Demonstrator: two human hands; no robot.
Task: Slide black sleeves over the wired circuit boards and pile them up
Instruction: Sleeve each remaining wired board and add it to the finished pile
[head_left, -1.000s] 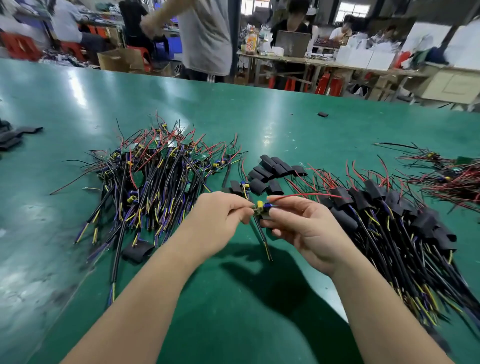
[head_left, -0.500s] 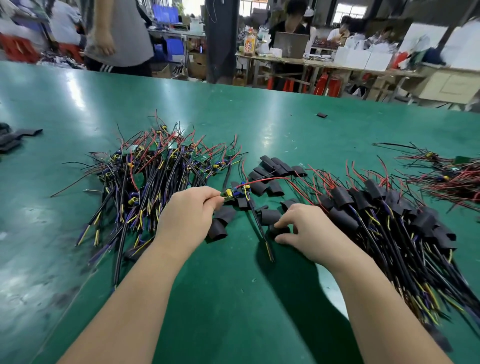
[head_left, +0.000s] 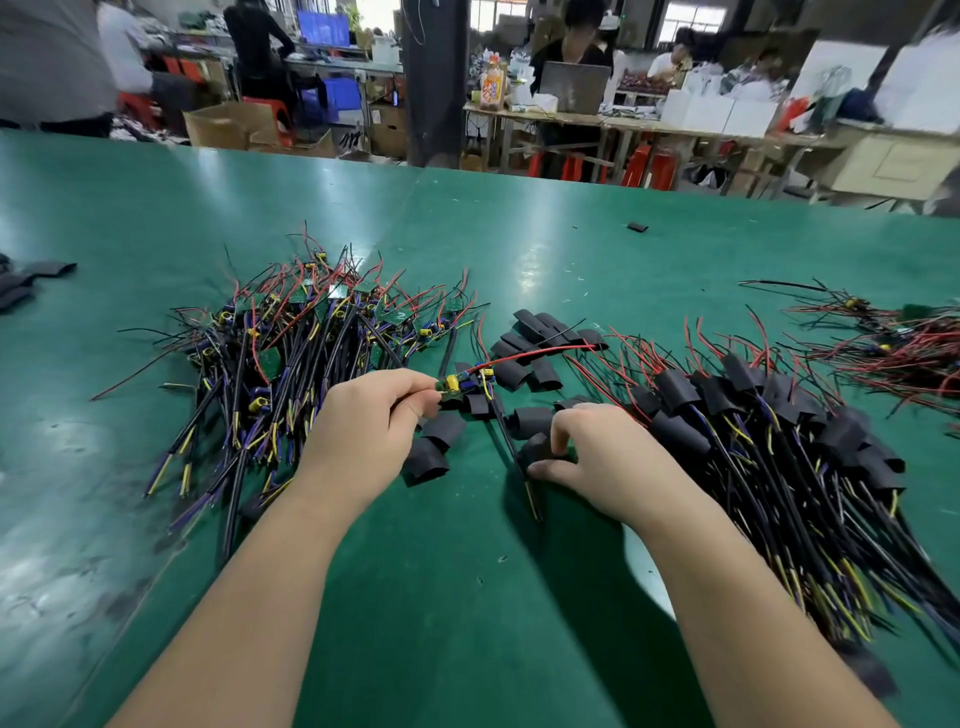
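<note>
- While the left hand (head_left: 363, 421) pinches a small wired circuit board (head_left: 454, 387) by its near end between thumb and curled fingers, it holds the board just above the green table (head_left: 467, 597). The board's red wire (head_left: 530, 354) trails off to the right.
- Gripping the board by one end probably leaves the other end free to take a sleeve.
- The right hand (head_left: 613, 457) curls down onto one loose black sleeve (head_left: 537, 449), with thumb and fingertips closed around it. This looks like a pick-up, so the sleeve can go over the waiting board.
- More empty sleeves (head_left: 524, 374) lie scattered between and just beyond the hands, near both.
- Bare boards sit in a tangled heap (head_left: 291, 364) on the left. Sleeved boards are piled (head_left: 753, 431) on the right, which suggests work passes from left to right.
- No brand or writing can be read. A bottle with an orange label (head_left: 493, 88) on a far bench is too blurred.
</note>
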